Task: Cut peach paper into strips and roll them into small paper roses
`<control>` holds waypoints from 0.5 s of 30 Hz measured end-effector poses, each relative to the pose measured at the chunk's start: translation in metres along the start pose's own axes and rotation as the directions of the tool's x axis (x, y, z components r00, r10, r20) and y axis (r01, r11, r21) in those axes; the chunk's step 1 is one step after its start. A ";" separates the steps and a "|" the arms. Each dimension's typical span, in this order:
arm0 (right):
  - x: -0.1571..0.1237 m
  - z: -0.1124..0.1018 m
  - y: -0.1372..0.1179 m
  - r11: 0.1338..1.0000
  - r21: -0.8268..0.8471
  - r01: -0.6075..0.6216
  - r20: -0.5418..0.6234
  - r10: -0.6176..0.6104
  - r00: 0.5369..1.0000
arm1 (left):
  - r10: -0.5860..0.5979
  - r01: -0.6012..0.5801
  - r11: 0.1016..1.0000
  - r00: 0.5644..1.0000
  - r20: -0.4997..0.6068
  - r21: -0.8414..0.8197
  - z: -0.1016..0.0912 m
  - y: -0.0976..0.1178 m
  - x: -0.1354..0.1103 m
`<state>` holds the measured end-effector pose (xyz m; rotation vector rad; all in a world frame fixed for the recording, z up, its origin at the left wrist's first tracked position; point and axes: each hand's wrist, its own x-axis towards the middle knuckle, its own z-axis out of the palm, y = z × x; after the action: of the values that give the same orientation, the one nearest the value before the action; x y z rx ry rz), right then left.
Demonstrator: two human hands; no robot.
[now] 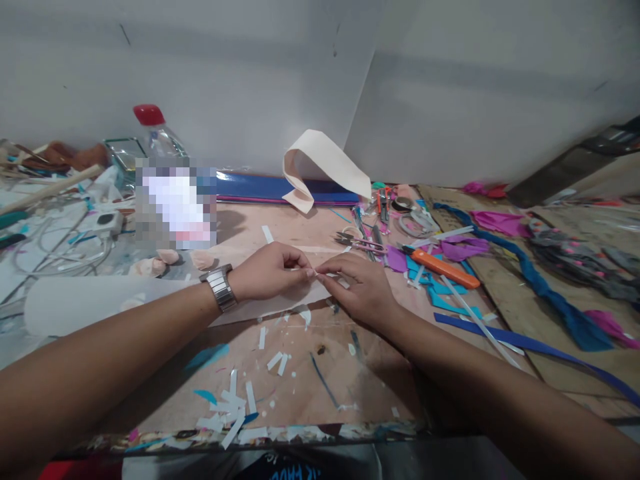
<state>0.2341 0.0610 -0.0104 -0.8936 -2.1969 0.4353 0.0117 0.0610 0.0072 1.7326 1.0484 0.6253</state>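
Note:
My left hand (273, 272), with a metal watch (219, 288) on its wrist, is closed in a pinch. Its fingertips meet those of my right hand (357, 283), which pinches as well. Whatever small pale thing sits between the fingers is too small to make out. Beneath both hands lies a long white sheet (100, 303), reaching to the left. Several small cream, curled pieces (150, 267) rest beside the left wrist. Right of my right hand are metal thread snips (361, 244) and an orange utility knife (443, 268).
A curled cream strip (325, 157) stands behind the hands, near a blue flat package (250, 187). Back left are a red-capped bottle (150, 127) and a blurred-out bright object (177, 207). White scraps (233, 403) lie in front; blue strips (530, 343) lie right.

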 end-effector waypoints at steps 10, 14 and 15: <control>-0.001 0.001 0.002 0.999 -0.025 0.024 0.024 -0.023 0.999 | 0.027 -0.026 0.999 0.999 -0.029 0.026 0.001 0.000 0.000; -0.001 0.001 0.002 1.000 -0.021 0.019 0.003 -0.019 1.000 | 0.075 -0.070 0.995 0.995 -0.071 0.065 0.004 -0.001 0.000; -0.001 0.001 0.002 1.000 -0.014 0.008 -0.002 -0.008 1.000 | 0.087 -0.080 0.994 0.993 -0.081 0.080 0.004 0.000 -0.001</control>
<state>0.2348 0.0618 -0.0131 -0.8919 -2.2034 0.4160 0.0147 0.0582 0.0053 1.8377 1.0744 0.7252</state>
